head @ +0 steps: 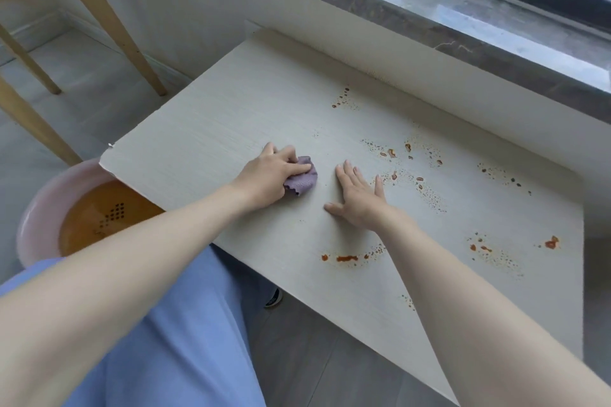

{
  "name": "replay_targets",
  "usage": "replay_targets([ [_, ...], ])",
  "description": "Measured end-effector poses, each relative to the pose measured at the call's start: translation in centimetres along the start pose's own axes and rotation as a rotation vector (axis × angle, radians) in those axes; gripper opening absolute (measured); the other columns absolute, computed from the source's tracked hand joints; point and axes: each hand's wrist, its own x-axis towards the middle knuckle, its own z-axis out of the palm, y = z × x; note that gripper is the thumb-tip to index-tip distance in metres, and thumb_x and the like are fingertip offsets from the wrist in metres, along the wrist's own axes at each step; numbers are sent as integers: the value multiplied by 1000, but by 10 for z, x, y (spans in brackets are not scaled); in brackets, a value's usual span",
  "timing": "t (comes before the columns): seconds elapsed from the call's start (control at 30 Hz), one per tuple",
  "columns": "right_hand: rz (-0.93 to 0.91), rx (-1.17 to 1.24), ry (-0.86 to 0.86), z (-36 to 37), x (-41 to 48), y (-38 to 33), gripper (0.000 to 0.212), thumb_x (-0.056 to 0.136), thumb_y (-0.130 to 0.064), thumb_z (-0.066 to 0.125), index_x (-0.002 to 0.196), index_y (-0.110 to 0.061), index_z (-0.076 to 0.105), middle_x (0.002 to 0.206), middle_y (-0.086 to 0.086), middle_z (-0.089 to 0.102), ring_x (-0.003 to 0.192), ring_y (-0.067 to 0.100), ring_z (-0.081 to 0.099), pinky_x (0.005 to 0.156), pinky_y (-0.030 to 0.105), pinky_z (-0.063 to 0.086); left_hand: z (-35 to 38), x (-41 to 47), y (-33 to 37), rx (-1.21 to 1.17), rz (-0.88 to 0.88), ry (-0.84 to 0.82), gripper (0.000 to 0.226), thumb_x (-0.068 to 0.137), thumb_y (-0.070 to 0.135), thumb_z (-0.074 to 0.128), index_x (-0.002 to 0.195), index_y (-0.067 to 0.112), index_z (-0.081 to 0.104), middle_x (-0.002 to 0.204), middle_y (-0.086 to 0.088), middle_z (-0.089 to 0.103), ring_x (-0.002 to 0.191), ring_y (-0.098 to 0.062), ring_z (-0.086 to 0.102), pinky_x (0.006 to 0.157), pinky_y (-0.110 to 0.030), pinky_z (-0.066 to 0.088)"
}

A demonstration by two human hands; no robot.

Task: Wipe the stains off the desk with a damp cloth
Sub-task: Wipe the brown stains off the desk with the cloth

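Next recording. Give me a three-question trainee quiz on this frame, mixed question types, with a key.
1. True or false: the right hand grips the purple cloth.
2. Multiple choice: the red-brown stains lie mostly A) left of the cloth, B) right of the cloth, C) nowhere, all wiped away.
3. Fill in: the right hand lies flat on the ____.

Key
1. False: the left hand grips it.
2. B.
3. desk.
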Motion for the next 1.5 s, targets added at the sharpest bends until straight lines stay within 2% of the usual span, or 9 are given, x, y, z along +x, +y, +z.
replay_targets([
  [0.2,-28,-59,-78,-17,-1,4,71,100,-36,38,152,-18,-6,159,-1,-14,147,13,-6,116,47,-15,11,-37,-1,84,440,-31,63,70,-4,61,121,32,61,109,1,58,92,-24,46,48,-23,37],
  [0.37,-12,-69,-93,-16,0,3,66,102,-28,34,152,-18,-7,159,-2,-14,147,12,-7,114,46,-17,20,-35,-6,-106,113,141,54,78,-2,55,120,30,64,111,1,59,98,-26,45,66,-38,51],
  [0.57,-3,-116,-47,-12,5,3,62,100,-11,27,152,-16,-5,159,1,-11,147,14,-3,113,44,-16,19,-49,0,106,533,1,58,65,3,64,115,33,64,102,5,59,89,-14,38,42,-19,35],
  [0.73,21,-172,-11,-10,6,-3,62,98,-4,23,152,-13,-4,160,5,-9,148,17,0,114,44,-15,9,-22,-5,-138,-61,122,52,83,4,50,124,35,60,116,5,52,111,-18,42,78,-33,46],
  [0.8,25,-178,-5,-10,5,-4,62,97,-4,23,152,-12,-3,160,6,-8,148,18,1,114,45,-15,12,-25,11,-72,-48,120,51,84,7,51,127,34,58,118,5,51,112,-19,41,76,-35,48],
  [0.97,13,-180,24,-12,1,-5,66,93,2,23,152,-11,-2,160,7,-7,148,18,1,113,46,-17,7,-36,-15,91,434,1,60,71,0,59,122,32,61,112,2,59,98,-18,45,49,-24,39],
  [1.13,14,-172,29,-14,-3,-7,72,87,7,24,152,-11,-1,160,7,-5,148,19,2,114,46,-17,-1,-10,-12,-50,-162,107,55,84,3,46,130,33,54,121,3,47,115,-22,38,81,-39,48],
  [1.33,12,-198,60,-16,-1,-10,68,87,5,24,151,-9,7,160,8,2,147,19,10,113,49,-17,-3,-10,-15,128,186,-48,61,87,4,43,138,36,42,128,5,43,111,-22,37,66,-30,42],
  [1.5,20,-209,59,-17,0,-12,66,88,3,24,151,-9,11,160,8,5,147,19,12,113,50,-16,-7,10,-6,41,-228,44,53,87,7,45,134,32,47,127,2,44,112,-27,36,78,-38,46],
])
